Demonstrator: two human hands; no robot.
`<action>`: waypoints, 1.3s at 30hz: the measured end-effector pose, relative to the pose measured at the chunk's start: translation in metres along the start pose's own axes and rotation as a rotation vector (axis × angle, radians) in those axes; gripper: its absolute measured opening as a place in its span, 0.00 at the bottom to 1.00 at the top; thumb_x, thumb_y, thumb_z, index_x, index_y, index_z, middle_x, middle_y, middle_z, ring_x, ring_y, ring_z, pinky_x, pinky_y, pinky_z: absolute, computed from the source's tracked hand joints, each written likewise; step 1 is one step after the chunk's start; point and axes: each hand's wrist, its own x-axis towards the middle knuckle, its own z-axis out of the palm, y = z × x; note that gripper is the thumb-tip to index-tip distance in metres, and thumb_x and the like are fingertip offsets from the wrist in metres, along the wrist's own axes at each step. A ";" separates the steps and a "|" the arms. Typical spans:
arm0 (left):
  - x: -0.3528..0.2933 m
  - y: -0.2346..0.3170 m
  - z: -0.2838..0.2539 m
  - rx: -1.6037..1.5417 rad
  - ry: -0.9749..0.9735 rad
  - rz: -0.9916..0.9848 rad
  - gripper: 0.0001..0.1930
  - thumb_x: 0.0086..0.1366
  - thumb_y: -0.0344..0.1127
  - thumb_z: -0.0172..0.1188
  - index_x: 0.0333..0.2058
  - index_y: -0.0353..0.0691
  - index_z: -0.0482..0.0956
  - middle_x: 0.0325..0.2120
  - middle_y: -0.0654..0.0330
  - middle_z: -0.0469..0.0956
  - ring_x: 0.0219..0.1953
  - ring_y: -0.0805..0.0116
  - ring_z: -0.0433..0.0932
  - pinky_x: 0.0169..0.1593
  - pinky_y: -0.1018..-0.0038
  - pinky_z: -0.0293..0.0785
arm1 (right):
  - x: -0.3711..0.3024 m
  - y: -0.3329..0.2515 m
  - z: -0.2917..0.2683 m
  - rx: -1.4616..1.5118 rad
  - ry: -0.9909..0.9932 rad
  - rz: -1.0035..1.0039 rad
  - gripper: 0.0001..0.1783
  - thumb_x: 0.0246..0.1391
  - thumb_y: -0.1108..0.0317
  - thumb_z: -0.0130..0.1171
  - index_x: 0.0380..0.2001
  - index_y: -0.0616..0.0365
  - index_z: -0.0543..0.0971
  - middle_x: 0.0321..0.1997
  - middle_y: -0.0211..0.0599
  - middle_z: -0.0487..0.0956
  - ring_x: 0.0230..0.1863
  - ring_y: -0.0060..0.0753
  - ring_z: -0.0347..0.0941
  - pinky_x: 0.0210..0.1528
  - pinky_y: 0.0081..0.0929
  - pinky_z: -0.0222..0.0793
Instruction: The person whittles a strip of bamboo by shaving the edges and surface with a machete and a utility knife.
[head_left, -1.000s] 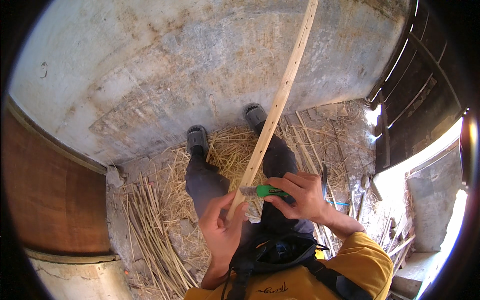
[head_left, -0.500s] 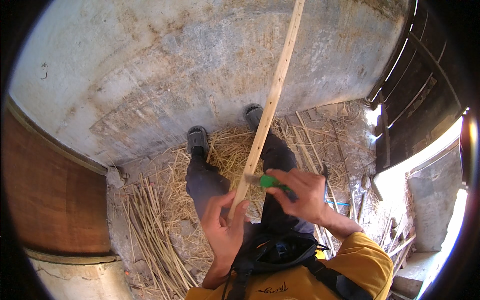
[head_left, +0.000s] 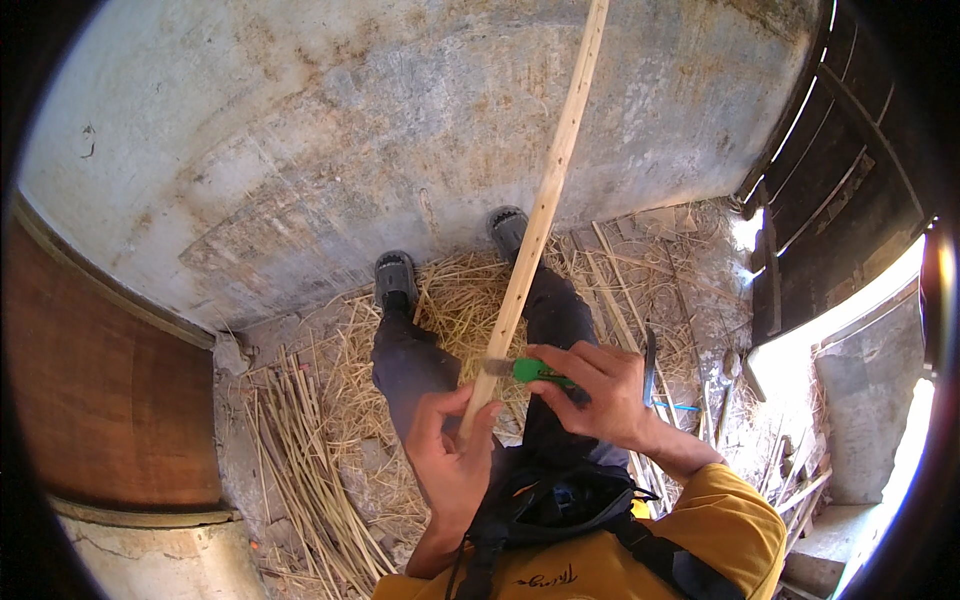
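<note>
A long pale wooden strip (head_left: 545,195) slants up and away from my lap, with a row of small dark holes along its face. My left hand (head_left: 450,465) pinches its near end between thumb and fingers. In my right hand (head_left: 605,390) is a green-handled utility knife (head_left: 535,371), fingers wrapped round the handle. Its blade lies across the strip, just above my left fingertips. Part of the handle is hidden under my right fingers. A black waist bag (head_left: 555,510) hangs open below both hands.
Straw and shavings (head_left: 455,300) cover the floor around my feet. A bundle of thin sticks (head_left: 310,470) lies at the left, with more strips (head_left: 615,290) at the right. A stained wall (head_left: 350,150) rises ahead; a brown panel (head_left: 110,390) stands at the left.
The knife has shifted slightly left and down along the strip, and its blade now lies further across it. My left hand and the strip hold nearly the same place.
</note>
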 end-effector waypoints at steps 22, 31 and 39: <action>-0.004 -0.002 -0.001 -0.001 0.000 0.034 0.10 0.69 0.22 0.66 0.44 0.30 0.75 0.41 0.56 0.79 0.45 0.75 0.80 0.46 0.78 0.78 | 0.011 0.004 -0.006 -0.043 0.057 0.052 0.21 0.48 0.58 0.77 0.47 0.45 0.87 0.23 0.24 0.76 0.17 0.31 0.71 0.20 0.30 0.66; -0.001 0.005 0.002 0.013 0.016 0.044 0.09 0.69 0.21 0.66 0.43 0.31 0.74 0.39 0.58 0.77 0.45 0.72 0.81 0.47 0.76 0.79 | 0.005 -0.007 -0.003 -0.038 -0.050 -0.018 0.20 0.50 0.56 0.76 0.46 0.46 0.87 0.22 0.24 0.75 0.17 0.30 0.71 0.20 0.30 0.67; -0.003 -0.004 0.002 0.005 0.054 0.078 0.12 0.64 0.17 0.68 0.42 0.29 0.75 0.37 0.52 0.77 0.40 0.69 0.84 0.40 0.76 0.80 | 0.008 -0.009 -0.005 -0.019 -0.038 -0.008 0.23 0.45 0.61 0.79 0.47 0.47 0.88 0.23 0.24 0.77 0.17 0.30 0.71 0.21 0.28 0.67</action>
